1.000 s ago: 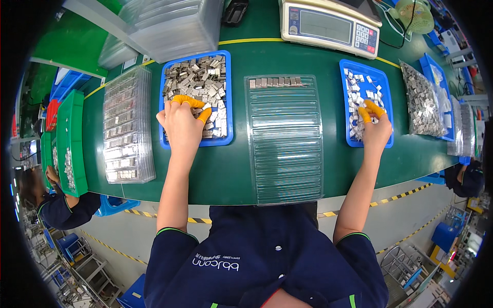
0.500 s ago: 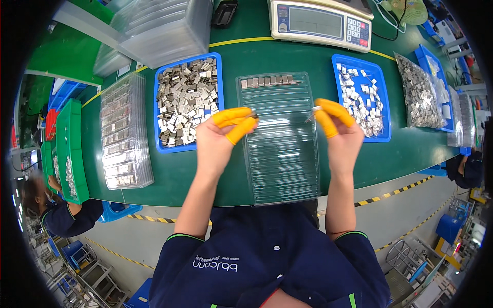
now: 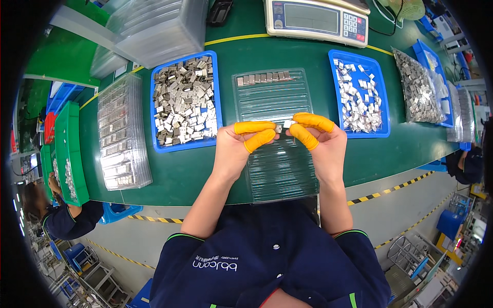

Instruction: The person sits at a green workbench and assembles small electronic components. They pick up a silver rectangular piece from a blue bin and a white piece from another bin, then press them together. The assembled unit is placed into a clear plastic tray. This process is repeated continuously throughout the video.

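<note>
Evidently both hands were at work over the middle of the green bench [image 3: 177, 177], their tips nearly meeting above a clear ribbed tray [image 3: 282, 177]. The left hand [image 3: 233, 146], with yellow finger covers on its thumb and foremost fingers, was closed to a narrow pinch around a small metal piece [image 3: 279, 129]. The right hand [image 3: 327, 146], covered likewise, pinched a small white piece [image 3: 288, 123] just beside the metal one; whether the two touched was too small to tell. A short row of silvery parts [image 3: 263, 78] lay along the far end of the ribbed tray, beyond the hands. To the left, a blue bin [image 3: 217, 102] held a dense heap of metal pieces [image 3: 185, 97], and farther left sat a stack of filled clear trays [image 3: 123, 133]. On the right, another blue bin [image 3: 385, 102] held loosely scattered white pieces [image 3: 359, 102], with a bag of metal parts [image 3: 418, 87] beyond it. A digital scale [image 3: 316, 23] stood at the back. At far left, a co-worker's dark sleeve [image 3: 61, 220] showed near a green bin [image 3: 69, 154].
</note>
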`<state>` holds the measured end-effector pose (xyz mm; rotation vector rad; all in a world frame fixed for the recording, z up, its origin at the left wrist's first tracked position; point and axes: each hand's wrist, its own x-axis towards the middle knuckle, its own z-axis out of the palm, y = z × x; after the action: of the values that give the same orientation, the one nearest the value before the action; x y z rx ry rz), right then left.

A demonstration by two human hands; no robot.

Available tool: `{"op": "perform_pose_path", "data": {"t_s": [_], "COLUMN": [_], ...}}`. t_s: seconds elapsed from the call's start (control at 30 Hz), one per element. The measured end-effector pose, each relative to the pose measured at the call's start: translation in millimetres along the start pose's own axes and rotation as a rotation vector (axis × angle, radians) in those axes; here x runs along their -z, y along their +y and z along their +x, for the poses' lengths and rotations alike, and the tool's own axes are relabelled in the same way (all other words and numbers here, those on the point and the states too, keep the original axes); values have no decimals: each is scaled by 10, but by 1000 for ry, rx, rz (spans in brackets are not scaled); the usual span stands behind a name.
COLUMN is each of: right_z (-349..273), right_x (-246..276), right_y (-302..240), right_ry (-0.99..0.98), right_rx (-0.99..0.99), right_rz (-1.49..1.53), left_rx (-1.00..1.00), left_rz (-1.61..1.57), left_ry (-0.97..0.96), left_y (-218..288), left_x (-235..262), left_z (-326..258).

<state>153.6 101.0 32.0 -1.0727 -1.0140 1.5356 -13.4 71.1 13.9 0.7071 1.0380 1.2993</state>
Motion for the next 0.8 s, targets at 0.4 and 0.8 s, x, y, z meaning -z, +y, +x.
{"op": "perform_pose_path", "data": {"t_s": [0.4, 0.8], "right_z": [-29, -13], "right_x": [87, 228], "right_y": [-37, 58], "right_ry": [-127, -356], "right_rx": [-2, -283], "right_rz": [-223, 87], "left_rx": [-6, 215], "left_rz": [178, 85], "left_ry": [31, -141], "left_y": [20, 104], "left_x": [6, -35], "left_z": [-52, -118]}}
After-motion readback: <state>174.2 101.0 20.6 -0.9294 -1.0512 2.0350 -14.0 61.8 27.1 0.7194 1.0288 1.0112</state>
